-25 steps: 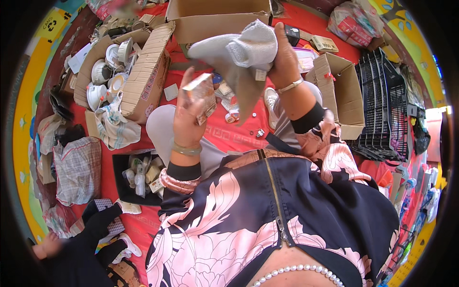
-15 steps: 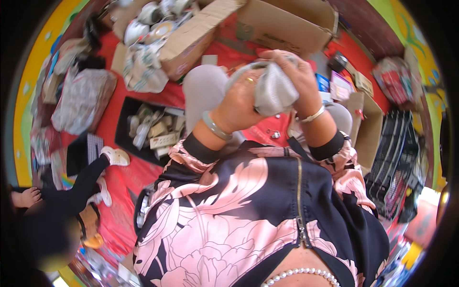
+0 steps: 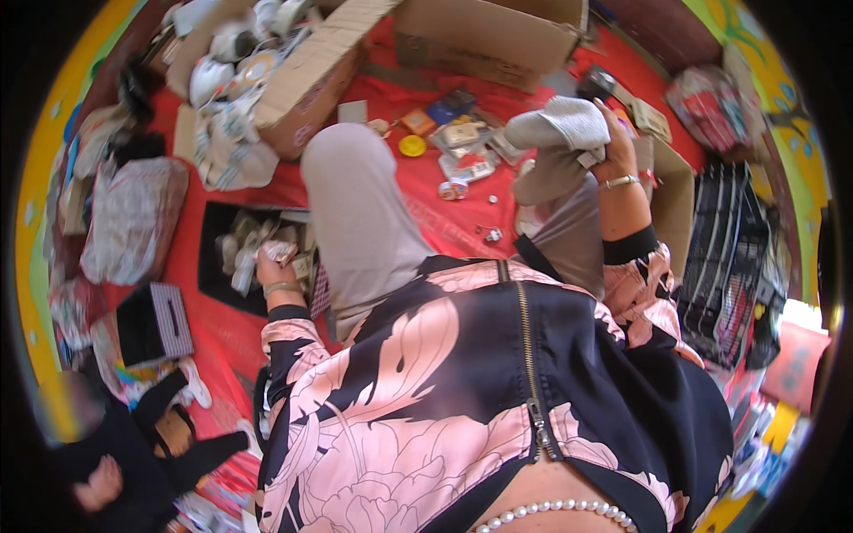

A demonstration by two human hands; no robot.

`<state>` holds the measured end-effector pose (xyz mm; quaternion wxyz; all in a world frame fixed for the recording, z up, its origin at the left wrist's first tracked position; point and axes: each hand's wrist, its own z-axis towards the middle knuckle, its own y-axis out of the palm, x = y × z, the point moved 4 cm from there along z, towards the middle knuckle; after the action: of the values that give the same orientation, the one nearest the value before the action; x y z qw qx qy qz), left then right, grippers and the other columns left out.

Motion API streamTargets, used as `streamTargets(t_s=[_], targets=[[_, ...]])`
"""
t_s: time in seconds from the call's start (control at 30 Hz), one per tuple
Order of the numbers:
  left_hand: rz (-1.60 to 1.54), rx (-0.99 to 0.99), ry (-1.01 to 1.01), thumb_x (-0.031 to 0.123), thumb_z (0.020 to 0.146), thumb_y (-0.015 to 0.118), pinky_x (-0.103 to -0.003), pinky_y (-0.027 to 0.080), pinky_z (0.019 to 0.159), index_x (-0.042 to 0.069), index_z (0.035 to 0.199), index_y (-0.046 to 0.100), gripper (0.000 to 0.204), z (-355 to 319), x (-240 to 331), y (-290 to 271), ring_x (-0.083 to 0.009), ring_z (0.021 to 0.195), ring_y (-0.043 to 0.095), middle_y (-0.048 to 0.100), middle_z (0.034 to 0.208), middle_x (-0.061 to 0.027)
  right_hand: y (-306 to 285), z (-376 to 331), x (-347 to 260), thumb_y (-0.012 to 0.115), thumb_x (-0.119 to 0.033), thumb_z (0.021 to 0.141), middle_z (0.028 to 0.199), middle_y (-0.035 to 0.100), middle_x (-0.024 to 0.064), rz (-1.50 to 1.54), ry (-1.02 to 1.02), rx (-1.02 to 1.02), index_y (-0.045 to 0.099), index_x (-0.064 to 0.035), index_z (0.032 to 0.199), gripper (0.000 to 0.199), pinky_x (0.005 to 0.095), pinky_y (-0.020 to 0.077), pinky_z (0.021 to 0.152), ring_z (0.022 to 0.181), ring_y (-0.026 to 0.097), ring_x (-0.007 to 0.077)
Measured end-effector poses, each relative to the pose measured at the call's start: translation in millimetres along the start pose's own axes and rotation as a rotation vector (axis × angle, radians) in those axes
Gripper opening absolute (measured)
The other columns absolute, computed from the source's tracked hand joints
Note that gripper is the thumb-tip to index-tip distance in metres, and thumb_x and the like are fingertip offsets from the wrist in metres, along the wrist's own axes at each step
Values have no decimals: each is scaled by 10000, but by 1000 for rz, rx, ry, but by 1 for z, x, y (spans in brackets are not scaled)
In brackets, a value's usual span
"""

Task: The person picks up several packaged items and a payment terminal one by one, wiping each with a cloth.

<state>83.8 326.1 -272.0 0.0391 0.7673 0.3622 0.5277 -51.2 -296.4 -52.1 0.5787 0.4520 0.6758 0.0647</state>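
A light grey cloth (image 3: pixel 562 123) hangs over my right knee, bunched at one side. My right hand (image 3: pixel 618 153) is closed on its right edge, and a small white tag shows near the fingers. My left hand (image 3: pixel 274 268) is over the right side of a black box (image 3: pixel 216 289) on the left, its fingers drawn together around something small and pale that I cannot make out. Inside that box lie several pale blocks and power strips, partly covered by my hand.
A cardboard box (image 3: pixel 306 107) of white crockery-like pieces and cloth stands at the far left; another cardboard box (image 3: pixel 484 40) is beyond. Small packets and a yellow lid (image 3: pixel 412 146) lie on the red sheet. At lower left sits another person (image 3: pixel 107 444) in black.
My hands have separated. The left one let go of the grey cloth and moved left to the black box; the right one carried the cloth to the right.
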Motion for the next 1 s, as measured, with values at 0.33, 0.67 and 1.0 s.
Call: streamTargets(t_s=[0.33, 0.67, 1.0], targets=[[695, -592, 768, 182, 918, 492, -292, 388, 934, -77, 1144, 541, 347, -75, 129, 310, -180, 1040, 535, 585, 1142, -129, -9, 1, -36, 534, -216, 899, 876, 665, 103, 268, -296, -35, 615, -19, 919, 215, 353, 518, 770, 804, 639, 221], [1368, -1399, -43, 312, 792, 670, -301, 470, 735, -46, 968, 639, 400, -62, -201, 425, -211, 833, 615, 657, 897, -140, -11, -11, -48, 480, -203, 920, 911, 651, 116, 365, -403, 245, 577, -1, 981, 232, 358, 523, 756, 822, 635, 229], [1184, -374, -558, 336, 733, 725, -372, 359, 955, -86, 1215, 455, 695, -7, -351, 294, -286, 1128, 481, 497, 1245, -194, 3, -32, -45, 511, -212, 914, 907, 650, 137, 384, -262, 251, 591, 35, 1016, 280, 358, 521, 796, 870, 628, 243]])
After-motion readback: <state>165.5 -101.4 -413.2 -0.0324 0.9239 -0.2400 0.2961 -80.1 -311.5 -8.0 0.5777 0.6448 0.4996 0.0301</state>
